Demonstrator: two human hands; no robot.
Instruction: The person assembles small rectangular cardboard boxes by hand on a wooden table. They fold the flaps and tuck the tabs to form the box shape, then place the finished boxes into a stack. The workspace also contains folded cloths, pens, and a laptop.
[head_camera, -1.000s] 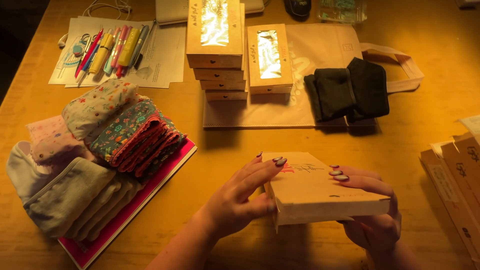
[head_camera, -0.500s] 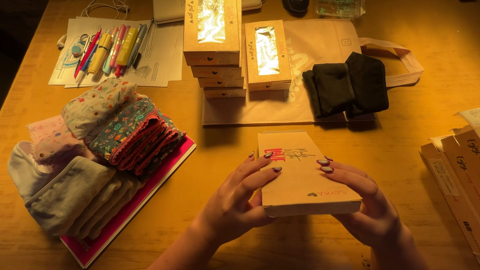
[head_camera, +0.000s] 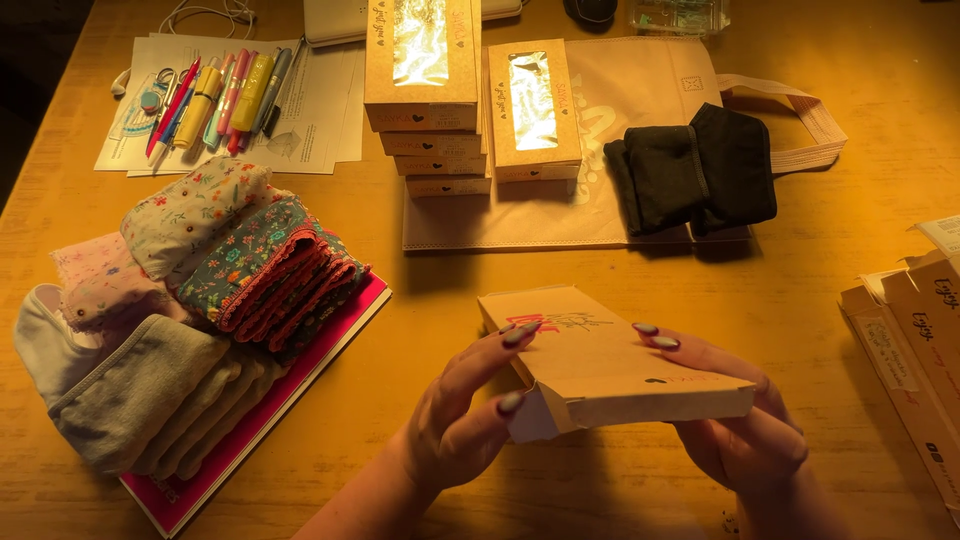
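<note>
Both hands grasp the flat kraft cardboard box (head_camera: 610, 365) above the tabletop's near edge: left hand (head_camera: 460, 420) at its open flap end (nearer), right hand (head_camera: 745, 435) beneath, long axis running left-right.

folded floral cloths (head_camera: 240, 255) on a pink book (head_camera: 330, 335), stacked windowed boxes (head_camera: 422, 90), black cloths (head_camera: 695, 170), pens (head_camera: 215, 95)

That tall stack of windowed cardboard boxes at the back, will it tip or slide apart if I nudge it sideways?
Probably yes. The stack of windowed boxes stands several high, and the top box overhangs those beneath, so a sideways push would likely shear it apart. It rests on a flat tote bag, whose smooth fabric may let the bottom box slide. The boxes look light.
</note>
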